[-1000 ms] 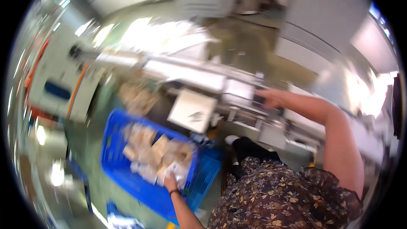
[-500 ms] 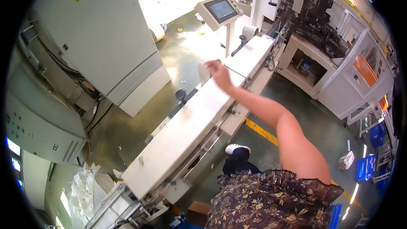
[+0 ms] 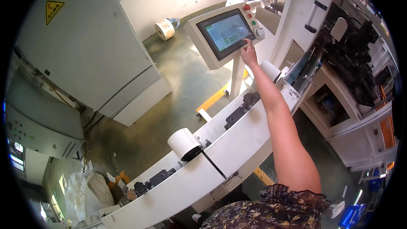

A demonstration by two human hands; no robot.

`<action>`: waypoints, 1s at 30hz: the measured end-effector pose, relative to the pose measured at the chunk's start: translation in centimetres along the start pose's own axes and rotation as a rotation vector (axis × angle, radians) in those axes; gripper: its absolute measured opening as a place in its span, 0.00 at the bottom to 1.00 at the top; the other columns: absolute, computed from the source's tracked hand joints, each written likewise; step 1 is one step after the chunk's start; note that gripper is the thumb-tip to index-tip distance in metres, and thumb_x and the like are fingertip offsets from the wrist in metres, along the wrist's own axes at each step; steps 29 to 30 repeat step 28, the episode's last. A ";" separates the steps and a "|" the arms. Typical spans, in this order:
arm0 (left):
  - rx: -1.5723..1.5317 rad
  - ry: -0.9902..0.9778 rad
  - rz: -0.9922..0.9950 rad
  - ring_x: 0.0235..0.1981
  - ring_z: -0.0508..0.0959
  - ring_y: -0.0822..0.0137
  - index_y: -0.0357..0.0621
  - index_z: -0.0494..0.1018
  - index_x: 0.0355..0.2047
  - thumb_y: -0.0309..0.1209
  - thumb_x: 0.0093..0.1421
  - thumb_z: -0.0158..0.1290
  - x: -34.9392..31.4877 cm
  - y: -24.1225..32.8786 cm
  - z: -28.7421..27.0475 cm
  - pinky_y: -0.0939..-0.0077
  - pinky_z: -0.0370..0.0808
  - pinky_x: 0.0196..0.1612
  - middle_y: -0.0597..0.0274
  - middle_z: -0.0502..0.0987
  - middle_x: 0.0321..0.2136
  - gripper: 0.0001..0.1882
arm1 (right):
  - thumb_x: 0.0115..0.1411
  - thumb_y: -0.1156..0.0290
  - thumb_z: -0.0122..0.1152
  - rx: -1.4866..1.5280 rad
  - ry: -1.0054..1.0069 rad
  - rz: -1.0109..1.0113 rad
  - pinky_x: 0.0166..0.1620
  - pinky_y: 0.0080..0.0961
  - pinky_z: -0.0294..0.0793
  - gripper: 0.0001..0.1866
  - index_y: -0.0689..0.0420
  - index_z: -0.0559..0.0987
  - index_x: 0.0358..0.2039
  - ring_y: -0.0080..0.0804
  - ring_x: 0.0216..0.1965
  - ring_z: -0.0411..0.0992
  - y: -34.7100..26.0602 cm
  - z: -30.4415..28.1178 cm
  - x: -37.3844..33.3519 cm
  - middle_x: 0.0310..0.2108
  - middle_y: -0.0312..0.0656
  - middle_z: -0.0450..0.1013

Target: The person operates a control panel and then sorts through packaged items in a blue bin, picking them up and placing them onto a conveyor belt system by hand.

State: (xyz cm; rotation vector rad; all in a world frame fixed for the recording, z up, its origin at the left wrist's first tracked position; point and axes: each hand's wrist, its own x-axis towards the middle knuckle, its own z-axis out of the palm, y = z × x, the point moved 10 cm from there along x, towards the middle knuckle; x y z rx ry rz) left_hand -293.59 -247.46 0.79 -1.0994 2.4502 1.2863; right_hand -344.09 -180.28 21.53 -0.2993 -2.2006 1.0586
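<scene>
My right hand [image 3: 249, 54] reaches forward to a control panel [image 3: 214, 60] on a post. Its index finger is stretched out at the lower right corner of the touchscreen [image 3: 228, 33]; whether the tip presses the glass cannot be made out. Nothing is held in this hand, and the other fingers look partly bent. Beside the screen sit a red button [image 3: 246, 7], smaller buttons and a round grey knob [image 3: 259, 33]. The screen is lit with a pale layout. My left hand is out of view.
A long white conveyor-like machine bed [image 3: 229, 161] crosses in front of me, with a white cylindrical motor housing [image 3: 183, 143] on its far side. A tall grey cabinet [image 3: 97, 42] stands left. Dark machinery [image 3: 352, 55] fills the right. A roll [image 3: 165, 29] lies on the floor.
My right hand has moved from above the white machine bed, forward and right, to the touchscreen. The view has moved closer to the control panel.
</scene>
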 end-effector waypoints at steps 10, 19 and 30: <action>-0.264 0.235 -0.075 0.45 0.76 0.54 0.35 0.71 0.50 0.37 0.64 0.41 -1.0 2.5 -4.7 0.60 0.73 0.49 0.46 0.75 0.48 0.21 | 0.48 0.80 0.50 -0.114 -0.076 -0.101 0.48 0.39 0.68 0.30 0.46 0.64 0.54 0.47 0.40 0.68 0.6 0.5 2.6 0.39 0.51 0.65; -0.967 0.872 -0.187 0.46 0.76 0.54 0.36 0.71 0.50 0.33 0.64 0.40 -13.1 -18.0 -25.1 0.60 0.73 0.50 0.47 0.75 0.48 0.19 | 0.53 0.81 0.53 0.689 -0.197 0.025 0.37 0.22 0.71 0.21 0.57 0.67 0.49 0.24 0.32 0.70 -13.5 8.6 -2.9 0.31 0.38 0.68; -1.189 1.582 -0.080 0.42 0.78 0.54 0.33 0.72 0.48 0.16 0.47 0.55 -36.2 -22.7 -25.6 0.59 0.75 0.45 0.53 0.78 0.42 0.24 | 0.58 0.85 0.45 0.857 -1.510 -1.006 0.42 0.22 0.70 0.23 0.59 0.65 0.56 0.23 0.37 0.70 -52.6 11.6 -36.2 0.35 0.39 0.68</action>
